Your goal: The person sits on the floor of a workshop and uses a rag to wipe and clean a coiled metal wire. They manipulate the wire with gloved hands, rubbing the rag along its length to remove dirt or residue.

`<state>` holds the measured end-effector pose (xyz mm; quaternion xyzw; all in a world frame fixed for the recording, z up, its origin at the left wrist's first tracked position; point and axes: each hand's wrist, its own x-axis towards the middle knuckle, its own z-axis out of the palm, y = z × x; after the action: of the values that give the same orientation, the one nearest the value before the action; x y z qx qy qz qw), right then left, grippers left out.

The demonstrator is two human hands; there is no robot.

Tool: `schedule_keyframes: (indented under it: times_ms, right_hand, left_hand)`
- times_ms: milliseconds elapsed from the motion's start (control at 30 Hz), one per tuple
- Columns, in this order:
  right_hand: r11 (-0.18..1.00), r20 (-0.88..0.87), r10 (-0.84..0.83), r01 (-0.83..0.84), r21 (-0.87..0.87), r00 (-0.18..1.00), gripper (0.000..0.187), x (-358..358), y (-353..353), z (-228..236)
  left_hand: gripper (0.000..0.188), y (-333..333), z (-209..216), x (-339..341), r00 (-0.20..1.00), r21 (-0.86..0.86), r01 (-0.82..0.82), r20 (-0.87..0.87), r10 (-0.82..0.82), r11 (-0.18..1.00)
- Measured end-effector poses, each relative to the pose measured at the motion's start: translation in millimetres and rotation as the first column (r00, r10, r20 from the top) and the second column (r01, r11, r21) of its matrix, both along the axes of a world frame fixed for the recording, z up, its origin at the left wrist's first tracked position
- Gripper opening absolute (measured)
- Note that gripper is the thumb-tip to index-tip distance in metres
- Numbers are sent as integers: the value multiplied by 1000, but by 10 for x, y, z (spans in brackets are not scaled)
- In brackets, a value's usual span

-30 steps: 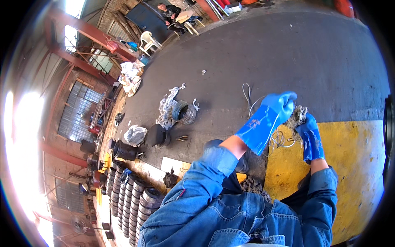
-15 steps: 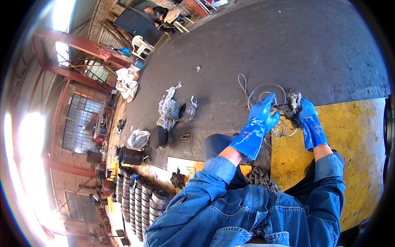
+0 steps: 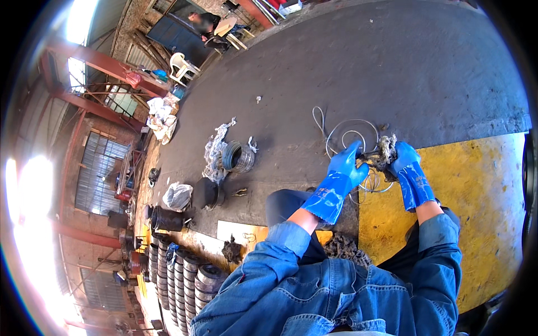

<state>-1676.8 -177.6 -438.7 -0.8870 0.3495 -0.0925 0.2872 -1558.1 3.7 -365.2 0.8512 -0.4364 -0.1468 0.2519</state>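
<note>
My left hand [image 3: 341, 172], in a long blue rubber glove, has its thumb and fingers closing round a dark strand at the left side of a dirty fibrous clump [image 3: 386, 147]. My right hand [image 3: 407, 168], gloved the same way, grips that greyish, frayed clump from its right side. Thin pale wire [image 3: 354, 122] lies in loose loops on the floor just beyond and below the hands. Where the strand passes into the left fingers is partly hidden.
Left lie a coil of wire [image 3: 245, 159], white rags [image 3: 214, 152], a plastic bag [image 3: 177, 196], pliers [image 3: 240, 192] and a black stool [image 3: 205, 194]. Stacked rolls [image 3: 208, 280] stand lower left. A dark fibre heap [image 3: 343, 247] is by my legs. A person [image 3: 205, 23] sits far off.
The view has shifted slightly, so the surroundings sit further left. My hands keep hold of the clump and strand, with only a small shift in the left fingers.
</note>
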Motion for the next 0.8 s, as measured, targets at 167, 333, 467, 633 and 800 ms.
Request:
schedule_keyframes:
  times_ms: [167,333,467,633,800]
  right_hand:
    - [999,-50,8,-6,38,999,36,9,-17,-2]
    - [1000,-88,-5,7,21,996,35,-12,22,137]
    - [999,-45,-39,39,10,998,34,-80,-74,98]
    - [1000,-53,2,-3,-7,999,32,-1,-23,85]
    - [998,51,63,-61,-31,997,31,11,-15,22]
  left_hand:
    - [68,44,-311,87,1000,-102,7,7,-7,995]
    - [70,78,-646,300,978,-151,-59,-205,27,987]
    - [46,53,-304,564,499,-123,-345,-864,71,931]
    - [43,-42,-54,694,290,-44,-433,-952,93,900]
    - [49,-346,957,316,489,-435,-31,-792,-366,900]
